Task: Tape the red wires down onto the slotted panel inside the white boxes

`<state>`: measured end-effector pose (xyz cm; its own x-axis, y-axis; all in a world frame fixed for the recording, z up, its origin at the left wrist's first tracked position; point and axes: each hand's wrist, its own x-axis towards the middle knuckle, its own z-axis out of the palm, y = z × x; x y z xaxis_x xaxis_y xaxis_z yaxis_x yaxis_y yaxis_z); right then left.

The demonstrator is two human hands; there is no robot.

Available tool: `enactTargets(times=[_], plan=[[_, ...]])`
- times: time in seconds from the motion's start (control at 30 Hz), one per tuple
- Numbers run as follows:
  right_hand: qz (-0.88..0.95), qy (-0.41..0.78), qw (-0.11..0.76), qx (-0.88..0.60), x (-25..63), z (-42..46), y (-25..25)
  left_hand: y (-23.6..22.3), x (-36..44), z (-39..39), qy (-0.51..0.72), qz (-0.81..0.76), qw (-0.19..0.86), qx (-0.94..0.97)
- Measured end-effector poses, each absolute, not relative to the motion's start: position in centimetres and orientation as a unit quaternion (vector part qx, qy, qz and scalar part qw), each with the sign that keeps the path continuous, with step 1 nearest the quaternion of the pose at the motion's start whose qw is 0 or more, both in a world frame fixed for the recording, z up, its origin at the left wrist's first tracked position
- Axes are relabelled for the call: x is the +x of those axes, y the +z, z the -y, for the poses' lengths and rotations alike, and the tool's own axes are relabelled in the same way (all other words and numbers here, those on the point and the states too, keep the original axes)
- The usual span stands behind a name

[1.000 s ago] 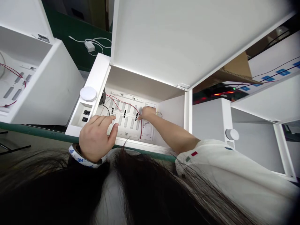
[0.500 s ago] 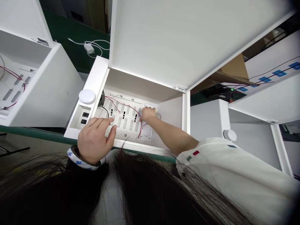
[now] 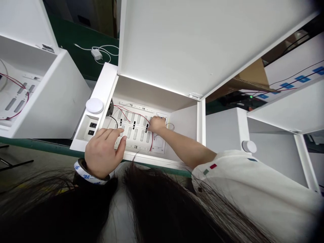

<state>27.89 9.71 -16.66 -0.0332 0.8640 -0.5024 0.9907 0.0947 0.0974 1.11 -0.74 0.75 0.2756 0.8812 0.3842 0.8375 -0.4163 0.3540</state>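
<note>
My left hand (image 3: 105,148) rests over the near left rim of a white box (image 3: 145,89), thumb apart from the fingers and nothing in it. A roll of white 3M-printed tape (image 3: 86,176) sits around that wrist. Inside the box my right hand (image 3: 157,125) reaches down with bent fingers by a white rectangular panel (image 3: 159,144) at the right end of the slotted floor. Its fingertips are hidden, so what they pinch does not show. Red wires (image 3: 136,112) run across the floor close to it. Several small black pieces (image 3: 134,125) line the slots.
The raised lid (image 3: 202,44) stands behind the box. On the left side are a round white knob (image 3: 94,105) and black sockets (image 3: 92,125). Similar boxes stand left (image 3: 65,98) and right (image 3: 225,128). A white charger (image 3: 96,54) lies on the green table (image 3: 76,32).
My right hand has shifted slightly left and down, and its fingers lie a little differently over the panel's edge. My left hand keeps its place on the rim.
</note>
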Motion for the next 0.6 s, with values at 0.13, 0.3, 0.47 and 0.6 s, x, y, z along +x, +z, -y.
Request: enactTargets(times=[0.13, 0.3, 0.47, 0.6], plan=[[-0.707, -0.154, 0.225, 0.653, 27.8, -9.7, -16.3, 0.7, 1.1, 0.7, 0.267, -0.539, 0.042, 0.798], [-0.642, -0.216, 0.264, 0.687, 28.0, -10.8, -16.3, 0.9, 1.0, 0.7, 0.265, -0.53, 0.044, 0.804], [-0.643, -0.183, 0.253, 0.7, 27.3, -10.5, -16.9, 1.0, 1.1, 0.7, 0.26, -0.535, 0.052, 0.802], [-0.631, -0.167, 0.245, 0.717, 27.1, -10.5, -17.0, 1.0, 1.1, 0.7, 0.26, -0.536, 0.045, 0.802]])
